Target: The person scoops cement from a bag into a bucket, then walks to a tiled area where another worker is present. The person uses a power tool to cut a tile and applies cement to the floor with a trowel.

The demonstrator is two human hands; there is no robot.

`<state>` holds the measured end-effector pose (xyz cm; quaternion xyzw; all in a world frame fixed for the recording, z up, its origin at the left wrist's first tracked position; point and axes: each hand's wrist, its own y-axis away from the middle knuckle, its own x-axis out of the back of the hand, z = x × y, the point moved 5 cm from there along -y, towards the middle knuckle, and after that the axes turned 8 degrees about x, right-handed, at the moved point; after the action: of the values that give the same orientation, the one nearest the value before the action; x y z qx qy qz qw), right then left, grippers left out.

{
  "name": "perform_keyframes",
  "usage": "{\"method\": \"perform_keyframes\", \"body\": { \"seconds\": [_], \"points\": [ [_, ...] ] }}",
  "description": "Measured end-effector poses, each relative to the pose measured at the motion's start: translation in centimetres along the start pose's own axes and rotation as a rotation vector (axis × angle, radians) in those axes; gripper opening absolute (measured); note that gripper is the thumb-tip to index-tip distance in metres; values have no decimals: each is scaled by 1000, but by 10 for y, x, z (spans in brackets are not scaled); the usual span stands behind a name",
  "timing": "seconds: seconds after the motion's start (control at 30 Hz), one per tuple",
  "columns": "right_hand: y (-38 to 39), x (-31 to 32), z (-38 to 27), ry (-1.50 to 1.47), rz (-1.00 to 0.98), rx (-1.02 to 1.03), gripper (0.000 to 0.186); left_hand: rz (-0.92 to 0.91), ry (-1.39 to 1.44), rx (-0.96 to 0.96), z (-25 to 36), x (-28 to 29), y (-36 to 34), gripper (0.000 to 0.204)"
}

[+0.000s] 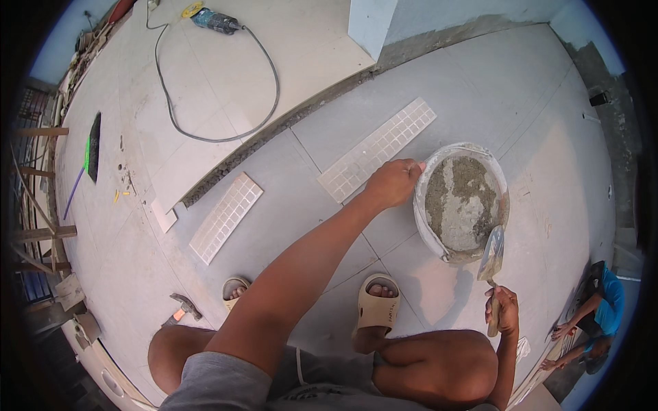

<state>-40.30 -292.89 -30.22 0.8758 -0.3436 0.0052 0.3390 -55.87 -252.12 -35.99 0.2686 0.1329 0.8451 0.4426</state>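
Note:
A white bucket (419, 229) of grey mortar (466, 205) stands on the tiled floor, right of centre. My left hand (397, 183) is closed on the bucket's left rim, the arm stretched across in front of me. In my right hand (504, 309) is a trowel (492, 253), gripped by its wooden handle. The trowel's blade points up and away, overlapping the bucket's near right rim; whether it touches cannot be made out. Two cut tile strips (378, 149) (226, 218) lie left of the bucket, their gridded sides facing up.
An angle grinder (216, 22) with a looping cord (277, 89) lies on a raised tiled step (205, 75). A hammer (184, 308) rests by my left knee. Far left is a broom (92, 151). Another person (603, 308) crouches at the right. A wall corner (373, 31) rises at the back.

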Motion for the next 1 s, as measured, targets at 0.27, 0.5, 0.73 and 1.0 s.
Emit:
{"method": "perform_keyframes", "body": {
  "seconds": [0.27,0.5,0.73,1.0],
  "points": [
    [9,-62,-130,158,141,464,20,183,-629,-60,-56,145,52,47],
    [-50,-243,-177,-165,-161,52,35,915,-748,32,-146,351,65,44],
    [-122,-357,-151,-376,-19,191,34,1056,-659,327,-235,368,48,69],
    [-184,-477,-126,-570,408,161,36,993,-672,399,-225,364,45,70]
  ]
}}
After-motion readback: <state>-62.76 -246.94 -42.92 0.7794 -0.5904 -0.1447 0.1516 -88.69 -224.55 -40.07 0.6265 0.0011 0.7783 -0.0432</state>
